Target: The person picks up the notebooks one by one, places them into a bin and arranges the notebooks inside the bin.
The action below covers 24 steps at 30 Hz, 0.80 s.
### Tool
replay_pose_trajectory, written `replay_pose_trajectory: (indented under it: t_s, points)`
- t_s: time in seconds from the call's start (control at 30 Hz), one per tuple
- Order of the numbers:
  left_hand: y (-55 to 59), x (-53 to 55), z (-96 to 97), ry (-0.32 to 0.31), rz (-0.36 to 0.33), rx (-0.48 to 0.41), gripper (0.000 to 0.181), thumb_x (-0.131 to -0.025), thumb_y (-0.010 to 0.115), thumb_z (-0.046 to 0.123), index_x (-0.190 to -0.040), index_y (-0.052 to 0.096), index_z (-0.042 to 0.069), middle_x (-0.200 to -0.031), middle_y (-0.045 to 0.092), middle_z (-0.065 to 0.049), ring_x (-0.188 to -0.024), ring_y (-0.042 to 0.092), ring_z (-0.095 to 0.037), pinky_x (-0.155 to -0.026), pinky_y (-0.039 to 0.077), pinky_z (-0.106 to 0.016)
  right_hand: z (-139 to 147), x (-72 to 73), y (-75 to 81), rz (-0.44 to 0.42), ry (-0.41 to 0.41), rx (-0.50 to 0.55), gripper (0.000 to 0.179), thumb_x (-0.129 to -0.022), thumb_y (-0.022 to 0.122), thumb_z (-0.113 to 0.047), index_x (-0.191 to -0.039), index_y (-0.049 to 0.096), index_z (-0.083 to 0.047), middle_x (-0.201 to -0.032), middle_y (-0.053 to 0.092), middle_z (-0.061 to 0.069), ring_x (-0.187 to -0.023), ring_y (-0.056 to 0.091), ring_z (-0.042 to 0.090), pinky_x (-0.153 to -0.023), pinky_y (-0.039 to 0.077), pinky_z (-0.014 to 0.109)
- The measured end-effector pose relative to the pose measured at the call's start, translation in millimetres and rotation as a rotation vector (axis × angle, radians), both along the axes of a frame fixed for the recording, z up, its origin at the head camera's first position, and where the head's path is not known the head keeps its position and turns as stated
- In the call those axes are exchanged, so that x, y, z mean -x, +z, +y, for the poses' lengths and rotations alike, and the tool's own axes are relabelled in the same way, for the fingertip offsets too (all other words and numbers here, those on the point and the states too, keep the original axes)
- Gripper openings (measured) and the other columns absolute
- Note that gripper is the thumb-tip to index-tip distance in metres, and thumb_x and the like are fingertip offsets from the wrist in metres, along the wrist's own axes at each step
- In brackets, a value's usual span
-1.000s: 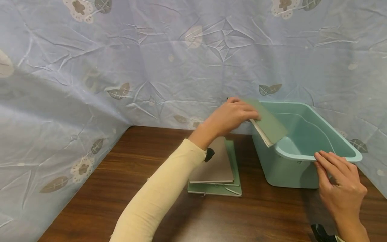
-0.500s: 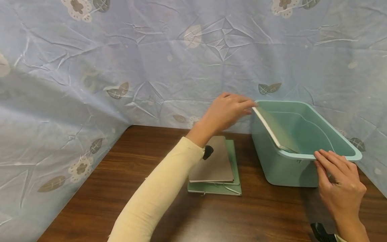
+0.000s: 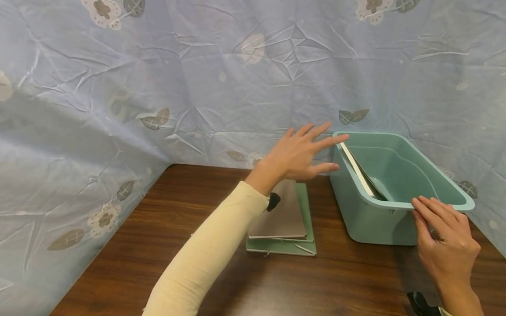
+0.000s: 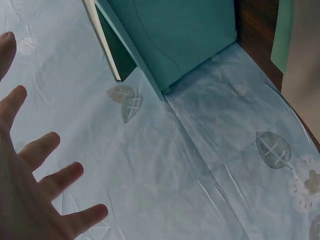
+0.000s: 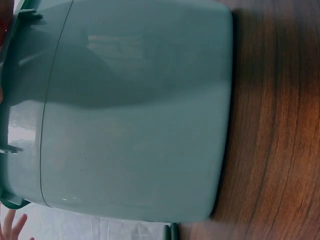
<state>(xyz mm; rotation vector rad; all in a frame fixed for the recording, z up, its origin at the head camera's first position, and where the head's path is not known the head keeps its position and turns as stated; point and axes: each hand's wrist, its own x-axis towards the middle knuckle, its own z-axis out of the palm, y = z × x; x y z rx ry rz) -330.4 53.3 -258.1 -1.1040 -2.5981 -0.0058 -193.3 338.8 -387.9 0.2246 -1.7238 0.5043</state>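
A teal plastic bin stands on the table at the right. Inside it, a green-covered notebook leans along the left wall, its pale page edge upward. My left hand hovers left of the bin with fingers spread and holds nothing. The left wrist view shows those spread fingers apart from the notebook, whose corner pokes past the rim. At the bin's near right corner my right hand grips the rim, fingers over the top and thumb below. In the right wrist view the bin's outer wall fills most of the picture.
Left of the bin lies a stack of notebooks, with a greyish-beige one on top of green ones. The brown wooden table meets a pale blue, leaf-patterned cloth behind and at the left.
My left hand has let go of the green notebook, which has dropped into the bin against its left wall. Those fingers have spread. My right hand keeps its place on the rim.
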Motion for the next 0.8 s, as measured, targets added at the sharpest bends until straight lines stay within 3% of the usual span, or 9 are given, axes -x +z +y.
replay_pose_trajectory:
  t_s: [0.13, 0.33, 0.6, 0.8]
  points:
    - [-1.8, -1.3, 0.9, 0.004, -0.022, 0.002, 0.069, -0.088, 0.024, 0.083, -0.147, -0.006, 0.063, -0.166, -0.006, 0.015, -0.155, 0.008, -0.024, -0.119, 0.019, -0.062, -2, -1.5, 1.7, 0.002, -0.001, 0.005, 0.022, -0.084, 0.074, -0.003, -0.105, 0.078, -0.008, -0.110, 0.075, 0.010, -0.115, 0.066, 0.021, -0.110, 0.041, 0.024]
    - [-2.2, -4.8, 0.0, 0.013, 0.006, -0.008, 0.070, -0.089, 0.025, 0.082, -0.150, -0.002, 0.060, -0.167, -0.002, 0.012, -0.154, 0.012, -0.028, -0.117, 0.021, -0.064, -2, -1.7, 1.1, -0.003, 0.007, 0.003, 0.022, -0.085, 0.073, -0.002, -0.105, 0.078, -0.006, -0.110, 0.075, 0.012, -0.117, 0.066, 0.020, -0.110, 0.041, 0.024]
    - [1.2, -13.3, -0.2, 0.115, 0.023, -0.026, 0.071, -0.090, 0.022, 0.081, -0.153, 0.001, 0.055, -0.167, 0.002, 0.009, -0.154, 0.012, -0.029, -0.118, 0.017, -0.065, 2, -0.5, -0.9, -0.021, -0.004, -0.008, 0.023, -0.085, 0.073, -0.003, -0.108, 0.078, -0.008, -0.111, 0.074, 0.013, -0.119, 0.064, 0.021, -0.111, 0.041, 0.025]
    - [-0.2, -15.8, -4.8, 0.144, 0.016, -0.042, 0.071, -0.090, 0.023, 0.081, -0.153, 0.001, 0.056, -0.168, 0.002, 0.008, -0.155, 0.009, -0.029, -0.118, 0.014, -0.066, 1, 0.0, -0.4, -0.018, -0.001, 0.000, 0.022, -0.085, 0.073, -0.003, -0.106, 0.078, -0.008, -0.110, 0.074, 0.013, -0.117, 0.065, 0.022, -0.111, 0.041, 0.025]
